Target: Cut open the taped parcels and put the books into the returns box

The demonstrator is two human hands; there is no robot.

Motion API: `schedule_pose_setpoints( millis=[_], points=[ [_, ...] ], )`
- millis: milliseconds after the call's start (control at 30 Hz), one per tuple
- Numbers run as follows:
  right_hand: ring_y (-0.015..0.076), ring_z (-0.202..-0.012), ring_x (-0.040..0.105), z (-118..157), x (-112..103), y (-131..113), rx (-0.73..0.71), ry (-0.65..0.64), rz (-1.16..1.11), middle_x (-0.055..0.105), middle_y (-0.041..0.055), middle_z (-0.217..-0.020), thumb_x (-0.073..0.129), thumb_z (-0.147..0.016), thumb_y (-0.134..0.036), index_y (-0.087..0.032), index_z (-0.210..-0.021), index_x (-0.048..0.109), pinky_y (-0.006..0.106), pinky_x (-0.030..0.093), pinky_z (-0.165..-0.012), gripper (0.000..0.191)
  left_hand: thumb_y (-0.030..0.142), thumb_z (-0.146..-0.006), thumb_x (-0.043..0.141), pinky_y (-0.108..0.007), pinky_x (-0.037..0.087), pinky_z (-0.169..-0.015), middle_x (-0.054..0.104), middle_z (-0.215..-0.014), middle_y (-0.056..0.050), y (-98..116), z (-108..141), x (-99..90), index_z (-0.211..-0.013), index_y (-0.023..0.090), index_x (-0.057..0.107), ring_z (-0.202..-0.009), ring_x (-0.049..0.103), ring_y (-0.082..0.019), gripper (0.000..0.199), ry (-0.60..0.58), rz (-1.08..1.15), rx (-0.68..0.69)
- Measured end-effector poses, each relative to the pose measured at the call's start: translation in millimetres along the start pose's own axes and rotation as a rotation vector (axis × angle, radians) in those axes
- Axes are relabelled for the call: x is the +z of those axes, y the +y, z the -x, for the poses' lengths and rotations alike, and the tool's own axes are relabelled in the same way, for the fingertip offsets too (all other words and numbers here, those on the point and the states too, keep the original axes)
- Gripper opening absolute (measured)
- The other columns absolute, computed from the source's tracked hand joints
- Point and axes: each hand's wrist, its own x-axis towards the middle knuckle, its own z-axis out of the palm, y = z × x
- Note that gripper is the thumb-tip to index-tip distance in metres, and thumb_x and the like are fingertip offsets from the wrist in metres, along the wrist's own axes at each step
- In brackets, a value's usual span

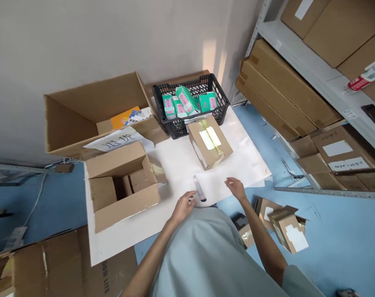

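Observation:
On the white-topped table (170, 165), a box cutter (199, 189) lies near the front edge. Just left of it is my left hand (184, 206), holding nothing, its fingers loosely bent and apart. My right hand (236, 188) hovers to the right of the cutter, empty, with fingers slightly curled and spread. Beyond both hands sits a taped cardboard box (210, 142) with white labels, closed. An opened cardboard box (125, 206) stands at the left with its flaps out; part of its inside is in shadow.
A black plastic basket (220, 93) with several green-and-pink packages (187, 101) stands at the back. Beside it is a large open carton (91, 107) with a handwritten paper (119, 140). Shelving (311, 53) with cartons rises at the right; small boxes (288, 231) lie on the blue floor.

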Motion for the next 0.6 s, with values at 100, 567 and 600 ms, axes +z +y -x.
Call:
schedule_pose_setpoints(
  millis=[100,567,600],
  points=[
    [0.0276,-0.101,0.080,-40,-45,19,0.075,0.200,0.242,0.070,0.0211,-0.144,0.072,-0.093,-0.033,-0.014,-0.138,0.072,0.044,0.057,-0.109,0.049,0.018,-0.100,0.059,-0.044,0.061,-0.112,0.072,-0.146,-0.014,14,-48,28.7,-0.143,0.021,0.068,-0.128,0.074,-0.028,0.044,-0.079,-0.258,-0.016],
    [0.0258,-0.114,0.070,-81,-73,77,0.117,0.166,0.385,0.073,0.0138,-0.119,0.060,-0.104,-0.027,-0.016,-0.114,0.074,0.037,0.056,-0.105,0.020,0.012,-0.100,0.053,-0.056,0.053,-0.113,0.067,-0.135,-0.022,36,-128,119.4,-0.142,0.014,0.066,-0.126,0.069,-0.036,0.045,-0.129,-0.279,-0.204],
    [0.0243,-0.112,0.071,-75,-69,74,0.076,0.151,0.363,0.073,0.0133,-0.120,0.060,-0.104,-0.027,-0.016,-0.113,0.074,0.036,0.057,-0.104,0.020,0.015,-0.101,0.055,-0.056,0.054,-0.112,0.069,-0.129,-0.020,37,-129,117.9,-0.132,0.014,0.072,-0.122,0.070,-0.035,0.036,-0.120,-0.239,-0.196]
  ],
)
